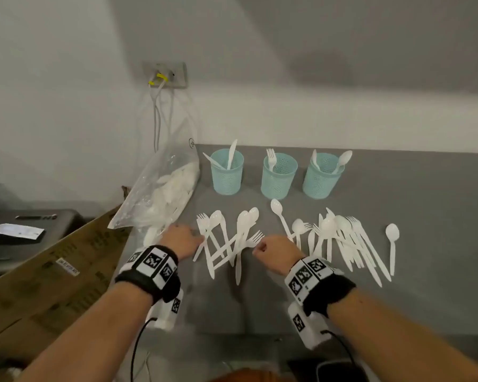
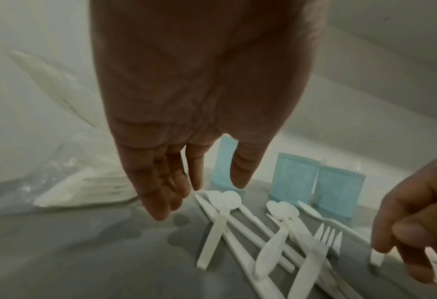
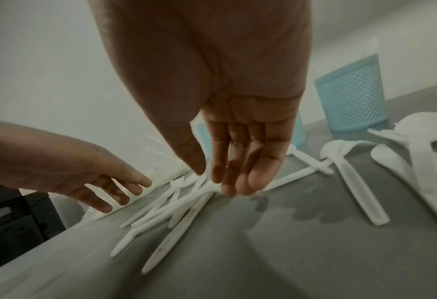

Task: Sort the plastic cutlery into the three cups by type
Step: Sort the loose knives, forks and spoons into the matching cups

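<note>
Three light-blue mesh cups stand in a row at the back: the left cup (image 1: 226, 175) holds knives, the middle cup (image 1: 278, 176) a fork, the right cup (image 1: 321, 176) spoons. White plastic cutlery lies in two loose heaps, a left heap (image 1: 229, 244) and a right heap (image 1: 342, 241). A lone spoon (image 1: 392, 244) lies far right. My left hand (image 1: 196, 238) hovers at the left heap's edge with relaxed fingers (image 2: 161, 210), holding nothing. My right hand (image 3: 209, 178) reaches its straight fingertips (image 3: 253, 182) onto the left heap (image 3: 176, 204) near a fork (image 1: 255, 238).
A clear plastic bag (image 1: 163, 194) of more cutlery leans at the grey table's (image 1: 398, 312) left edge. Brown cardboard (image 1: 53, 285) and a black case (image 1: 25, 232) lie beyond that edge. The wall runs right behind the cups.
</note>
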`<state>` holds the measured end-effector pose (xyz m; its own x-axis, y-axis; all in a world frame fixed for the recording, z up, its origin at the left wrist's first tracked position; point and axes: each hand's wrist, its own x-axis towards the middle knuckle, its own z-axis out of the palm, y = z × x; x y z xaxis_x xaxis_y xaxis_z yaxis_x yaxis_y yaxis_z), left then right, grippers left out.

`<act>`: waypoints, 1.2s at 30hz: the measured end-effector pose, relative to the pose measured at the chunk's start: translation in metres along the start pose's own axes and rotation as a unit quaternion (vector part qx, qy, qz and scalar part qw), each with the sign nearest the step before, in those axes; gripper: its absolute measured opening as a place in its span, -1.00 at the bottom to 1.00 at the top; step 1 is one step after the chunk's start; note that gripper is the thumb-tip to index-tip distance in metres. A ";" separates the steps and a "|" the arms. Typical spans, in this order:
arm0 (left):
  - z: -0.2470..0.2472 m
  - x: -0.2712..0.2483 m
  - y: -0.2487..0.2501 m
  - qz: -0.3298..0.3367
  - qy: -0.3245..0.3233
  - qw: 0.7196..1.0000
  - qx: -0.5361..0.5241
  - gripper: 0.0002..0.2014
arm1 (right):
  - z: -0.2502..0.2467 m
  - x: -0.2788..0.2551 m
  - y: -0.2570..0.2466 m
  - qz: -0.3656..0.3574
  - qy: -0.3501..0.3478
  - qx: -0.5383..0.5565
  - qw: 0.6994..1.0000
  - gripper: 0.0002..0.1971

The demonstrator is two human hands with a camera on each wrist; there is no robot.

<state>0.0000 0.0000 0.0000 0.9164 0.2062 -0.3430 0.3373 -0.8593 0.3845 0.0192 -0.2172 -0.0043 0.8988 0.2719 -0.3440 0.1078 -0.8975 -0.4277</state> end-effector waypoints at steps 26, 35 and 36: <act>0.042 0.023 0.039 -0.078 -0.011 0.994 0.069 0.08 | -0.018 0.070 -0.006 -0.013 0.013 -0.029 0.999 -0.58; 0.046 0.038 0.044 -0.041 -0.018 0.999 0.023 -0.21 | -0.015 0.123 -0.016 -0.014 -0.044 -0.123 0.991 -0.38; 0.046 0.039 0.044 -0.038 -0.022 0.999 0.015 -0.25 | -0.014 0.125 -0.017 -0.034 -0.045 -0.144 0.988 -0.52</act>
<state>0.0407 -0.0516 -0.0356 0.8783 0.2510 -0.4068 0.3975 -0.8561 0.3301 0.1355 -0.1723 -0.0283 0.8450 0.3527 -0.4019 0.2939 -0.9343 -0.2018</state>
